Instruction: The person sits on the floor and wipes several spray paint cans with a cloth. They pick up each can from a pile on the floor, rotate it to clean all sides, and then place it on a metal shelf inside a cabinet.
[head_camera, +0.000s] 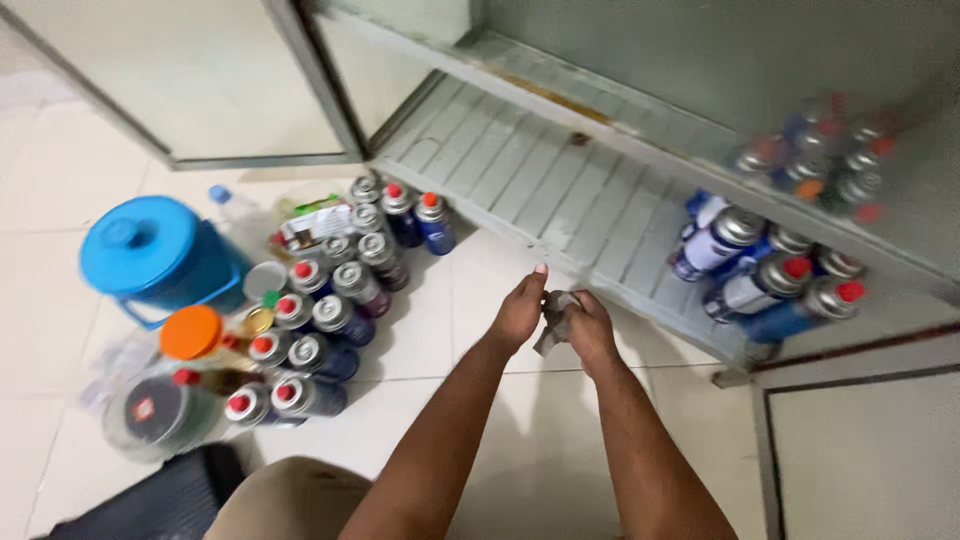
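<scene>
Both my hands meet in front of me over the white tiled floor, just before the lower shelf of a grey metal cabinet. My right hand grips a small crumpled grey cloth. My left hand touches the same cloth from the left, fingers partly stretched toward the shelf. The cloth is mostly hidden between the two hands.
Several upright spray cans with red caps stand grouped on the floor at left, next to a blue lidded bucket, an orange-capped jar and a clear container. More cans lie on the lower shelf at right.
</scene>
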